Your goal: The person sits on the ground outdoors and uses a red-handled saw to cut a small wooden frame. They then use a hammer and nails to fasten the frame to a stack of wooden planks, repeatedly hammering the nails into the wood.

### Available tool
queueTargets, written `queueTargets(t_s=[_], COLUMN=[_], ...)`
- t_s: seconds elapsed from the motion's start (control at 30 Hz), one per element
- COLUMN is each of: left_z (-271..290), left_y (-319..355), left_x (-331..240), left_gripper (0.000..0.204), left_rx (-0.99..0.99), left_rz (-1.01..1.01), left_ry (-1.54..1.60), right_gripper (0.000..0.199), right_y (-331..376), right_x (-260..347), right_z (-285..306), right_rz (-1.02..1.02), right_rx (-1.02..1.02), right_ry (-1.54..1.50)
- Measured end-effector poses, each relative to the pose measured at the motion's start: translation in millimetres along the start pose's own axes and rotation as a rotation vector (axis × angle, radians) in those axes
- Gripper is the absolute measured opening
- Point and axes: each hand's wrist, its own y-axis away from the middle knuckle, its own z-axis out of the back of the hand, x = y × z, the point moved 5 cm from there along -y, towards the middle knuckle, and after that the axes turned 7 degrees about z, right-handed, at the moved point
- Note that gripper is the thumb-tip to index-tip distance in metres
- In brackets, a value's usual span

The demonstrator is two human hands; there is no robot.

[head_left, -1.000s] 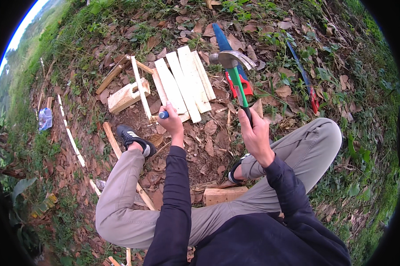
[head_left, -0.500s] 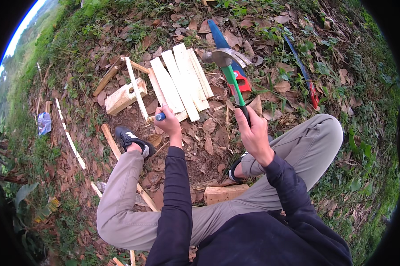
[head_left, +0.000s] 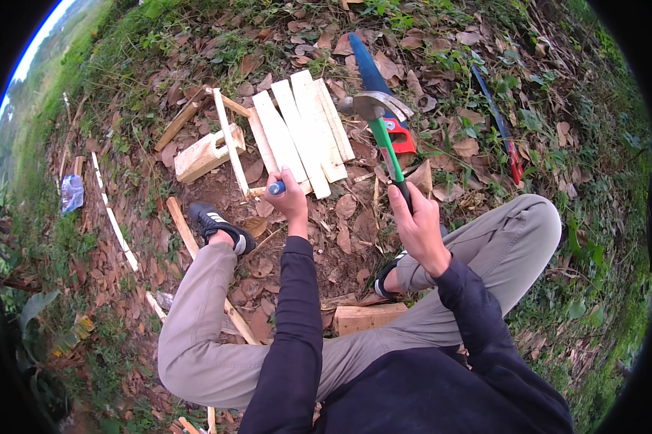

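Note:
My right hand is closed round the black grip of a claw hammer, which has a green handle and a metal head pointing away from me. My left hand makes a fist round a blue-handled tool. Only the round butt of that tool shows; its working end is hidden. This fist is at the near edge of a frame of pale wooden slats, laid side by side with gaps. On the frame's left, a thin strip runs lengthwise, apart from the wide slats.
A notched wood block lies left of the slats. Beyond the hammer is a handsaw with a red handle; another saw lies farther right. Another wood block sits between my legs. Dry leaves and grass cover the sloping ground.
My left hand has shifted a little to the right along the frame's near edge with the blue-handled tool. The hammer has dipped slightly toward me. Both hands keep their hold.

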Motion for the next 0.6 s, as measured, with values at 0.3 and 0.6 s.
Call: queueTargets(t_s=[0.3,0.6], left_z=[-13.3,-8.8], left_y=[-1.0,2.9], left_x=[-6.1,-1.3], left_gripper=[0.036,0.030], left_rx=[-0.057,-0.059], left_rz=[-0.099,-0.092], left_ry=[-0.031,0.015], right_gripper=[0.030,0.029], right_y=[21.1,8.2], right_x=[11.1,85.2], right_z=[-34.8,-42.1], right_rz=[0.192,0.392], right_rx=[0.446,0.408], right_ry=[0.353,0.504])
